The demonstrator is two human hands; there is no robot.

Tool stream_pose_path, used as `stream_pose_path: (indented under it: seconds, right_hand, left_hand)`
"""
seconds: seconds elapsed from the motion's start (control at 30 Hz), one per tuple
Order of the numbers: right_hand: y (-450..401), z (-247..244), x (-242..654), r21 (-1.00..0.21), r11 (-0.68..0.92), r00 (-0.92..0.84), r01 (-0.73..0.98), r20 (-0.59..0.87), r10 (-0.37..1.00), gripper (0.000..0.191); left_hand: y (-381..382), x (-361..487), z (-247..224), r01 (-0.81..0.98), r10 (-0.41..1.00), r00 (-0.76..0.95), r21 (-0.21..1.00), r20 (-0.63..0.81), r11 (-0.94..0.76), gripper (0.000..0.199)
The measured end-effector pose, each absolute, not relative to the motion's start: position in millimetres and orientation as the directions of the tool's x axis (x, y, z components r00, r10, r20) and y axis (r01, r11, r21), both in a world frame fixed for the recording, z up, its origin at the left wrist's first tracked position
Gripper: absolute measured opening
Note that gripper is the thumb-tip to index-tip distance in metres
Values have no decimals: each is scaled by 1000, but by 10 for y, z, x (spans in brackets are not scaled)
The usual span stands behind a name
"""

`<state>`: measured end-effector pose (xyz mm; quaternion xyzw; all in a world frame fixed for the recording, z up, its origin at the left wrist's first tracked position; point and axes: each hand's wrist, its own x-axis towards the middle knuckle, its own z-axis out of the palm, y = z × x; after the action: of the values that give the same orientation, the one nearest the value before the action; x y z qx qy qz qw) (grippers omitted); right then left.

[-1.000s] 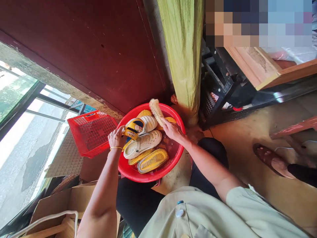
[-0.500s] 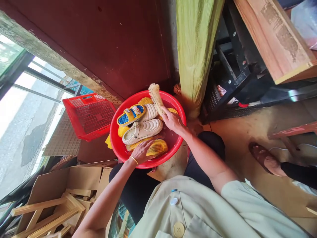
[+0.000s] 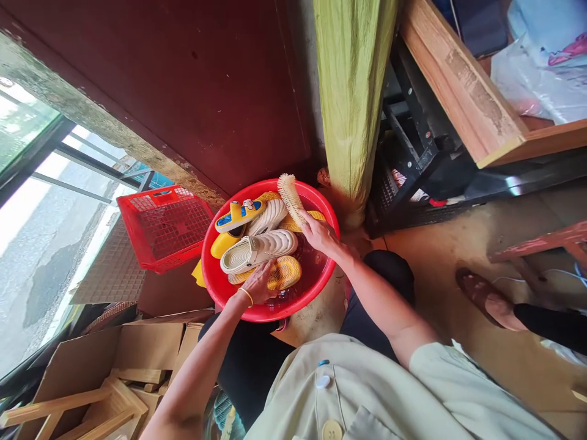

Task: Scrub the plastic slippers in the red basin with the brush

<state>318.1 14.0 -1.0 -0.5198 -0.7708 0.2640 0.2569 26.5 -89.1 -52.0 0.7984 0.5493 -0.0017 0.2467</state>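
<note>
A red basin [image 3: 270, 315] holds water and several shoes. My right hand [image 3: 320, 235] grips a cream bristle brush [image 3: 290, 197] over the basin's back right part. My left hand [image 3: 259, 284] rests at the front, its fingers on a yellow sandal [image 3: 285, 272]; whether they grip it I cannot tell. Beside the fingers lies a cream clog [image 3: 259, 249], with another white clog [image 3: 270, 214] behind it. A yellow and blue slipper [image 3: 238, 217] lies on top at the back left.
Left of the basin stands a red plastic crate [image 3: 167, 229]. A cardboard box [image 3: 92, 366] with wooden pieces is at lower left. A green-wrapped post [image 3: 351, 110] rises behind. Another person's foot [image 3: 481, 296] is at right.
The view has shifted a little. The yellow and blue slipper has tipped, and the cream clog has turned slightly. My right hand still holds the brush, and my left hand stays at the front sandal.
</note>
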Motion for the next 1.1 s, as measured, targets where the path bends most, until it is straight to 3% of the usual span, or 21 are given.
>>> stream_pose_path:
  seconds: [0.17, 0.33, 0.43, 0.57, 0.63, 0.77, 0.87, 1.0, 1.1]
  right_hand:
    - [152, -6, 3123, -689, 312, -329, 654, 112, 938, 57]
    - [138, -43, 3097, -693, 321, -352, 646, 103, 930, 57]
    - [83, -48, 3081, -704, 332, -348, 628, 127, 929, 57]
    - [-125, 5, 2972, -722, 456, -389, 521, 275, 879, 54]
    - [-257, 37, 2905, -679, 551, -463, 486, 334, 821, 52]
    - [-363, 78, 2837, -551, 599, -578, 581, 238, 780, 50]
    - [-253, 59, 2859, -531, 569, -554, 628, 209, 806, 51]
    - [-84, -23, 2912, -571, 427, -435, 701, 133, 891, 53]
    - [-65, -65, 2882, -630, 457, -422, 628, 218, 880, 50]
  left_hand:
    - [-738, 227, -207, 801, 908, 366, 565, -205, -196, 112]
    - [-706, 268, 21, 698, 962, 205, 716, -181, -14, 110]
    - [-726, 347, 137, 509, 985, 68, 854, -162, 105, 105]
    - [-707, 490, 240, 182, 985, -62, 969, -159, 168, 91]
    - [-676, 540, 253, 109, 981, -151, 984, -125, 142, 71]
    - [-599, 579, 243, 175, 967, -242, 977, -76, 120, 33]
    - [-537, 568, 246, 111, 968, -220, 983, -122, 149, 43]
    - [-491, 461, 265, -149, 951, -156, 958, -266, 244, 54]
    - [-524, 350, 263, -309, 903, -71, 870, -424, 385, 53]
